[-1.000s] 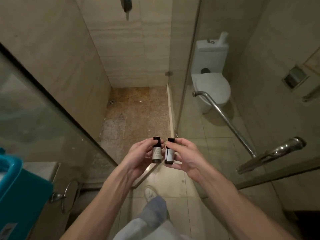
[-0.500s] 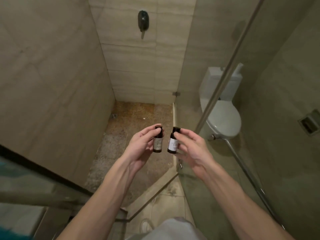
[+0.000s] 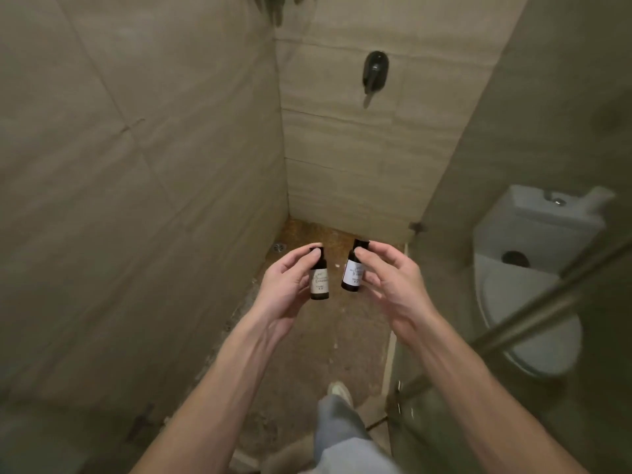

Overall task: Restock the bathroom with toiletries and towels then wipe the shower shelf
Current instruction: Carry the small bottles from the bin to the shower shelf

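I hold two small dark toiletry bottles with white labels in front of me, inside the shower stall. My left hand point(image 3: 287, 289) pinches the left bottle point(image 3: 319, 283) by its black cap and side. My right hand point(image 3: 390, 282) pinches the right bottle point(image 3: 353, 272), which tilts slightly. The bottles are a short gap apart, both above the brown speckled shower floor point(image 3: 328, 336). No shelf is in view.
Beige tiled walls close in on the left and back. A dark shower valve handle point(image 3: 375, 74) sits on the back wall. A glass partition point(image 3: 478, 200) with a metal bar point(image 3: 533, 319) stands on the right, with a white toilet point(image 3: 533, 268) behind it. A floor drain point(image 3: 278, 247) lies by the left wall.
I have stepped into the shower stall and the view has tilted up. Both hands have carried the bottles forward and moved slightly apart. The teal bin has left the view.
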The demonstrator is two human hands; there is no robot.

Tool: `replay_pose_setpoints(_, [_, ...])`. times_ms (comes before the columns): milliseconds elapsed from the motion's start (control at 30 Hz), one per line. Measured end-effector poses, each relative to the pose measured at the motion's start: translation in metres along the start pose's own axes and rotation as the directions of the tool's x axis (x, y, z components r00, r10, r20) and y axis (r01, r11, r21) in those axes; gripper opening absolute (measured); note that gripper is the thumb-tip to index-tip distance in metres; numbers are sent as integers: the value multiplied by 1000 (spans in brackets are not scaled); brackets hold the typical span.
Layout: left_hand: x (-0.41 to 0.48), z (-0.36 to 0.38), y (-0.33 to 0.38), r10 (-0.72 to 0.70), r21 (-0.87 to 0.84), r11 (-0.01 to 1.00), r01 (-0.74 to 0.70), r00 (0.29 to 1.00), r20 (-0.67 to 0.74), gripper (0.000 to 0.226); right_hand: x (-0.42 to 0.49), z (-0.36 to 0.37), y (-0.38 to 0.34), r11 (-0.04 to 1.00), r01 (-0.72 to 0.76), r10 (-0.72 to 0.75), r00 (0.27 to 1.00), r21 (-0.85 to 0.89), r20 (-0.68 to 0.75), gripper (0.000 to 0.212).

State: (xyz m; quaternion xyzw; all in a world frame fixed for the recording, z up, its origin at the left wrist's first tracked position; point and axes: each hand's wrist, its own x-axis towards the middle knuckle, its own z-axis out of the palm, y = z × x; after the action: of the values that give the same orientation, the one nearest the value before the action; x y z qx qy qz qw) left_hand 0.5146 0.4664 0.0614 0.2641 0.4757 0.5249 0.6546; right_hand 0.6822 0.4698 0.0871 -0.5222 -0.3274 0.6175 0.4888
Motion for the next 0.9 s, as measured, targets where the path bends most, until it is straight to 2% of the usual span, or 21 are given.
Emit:
replay_pose_setpoints(167, [80,17,45,40,-46,998,-47,990,-137,20,99,26,-44,999,5,-1,992,-32,128,30])
replay_pose_setpoints(400, [160,32,122,132,66,990,-121,971,-201,16,191,69,-108,998,-11,25,969,-60,248,17])
replay_pose_setpoints(667, [260,22,198,187,156,975,-157,961,-201,18,277,105,-162,997,19,-2,974,-73,225,12])
replay_pose_setpoints(900, [389,-4,279,313,240,927,-287,947,-73,17,391,159,-202,985,130,-110,980,-113,164,13])
